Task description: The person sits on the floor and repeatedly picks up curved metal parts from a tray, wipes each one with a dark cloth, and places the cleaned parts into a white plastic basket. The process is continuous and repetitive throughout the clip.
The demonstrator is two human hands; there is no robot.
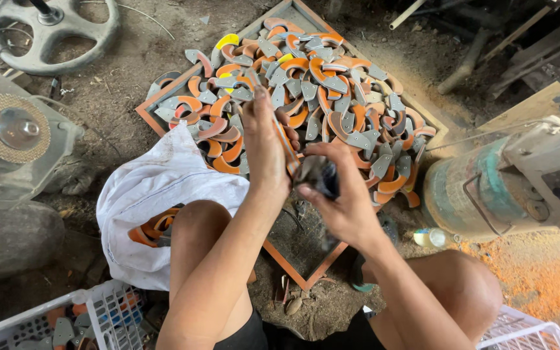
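Note:
My left hand point(264, 142) is raised over the pile and grips a thin orange and grey curved blade piece point(285, 146) along its edge. My right hand point(338, 194) is closed on a dark, blurred tool point(319, 174) that touches the lower end of that piece. Both hands hover above a square orange metal frame point(293, 266) on the dirt floor. Inside the frame lies a heap of several curved orange and grey blade pieces point(332, 97), a few with yellow parts. My bare knees show below.
A white sack point(157, 194) holding more orange pieces sits at my left knee. White plastic crates point(98, 317) stand at both lower corners. A grinding disc point(11, 126) and a grey wheel point(53, 32) are at left. A green motor machine point(487, 188) stands right, with orange dust on the ground.

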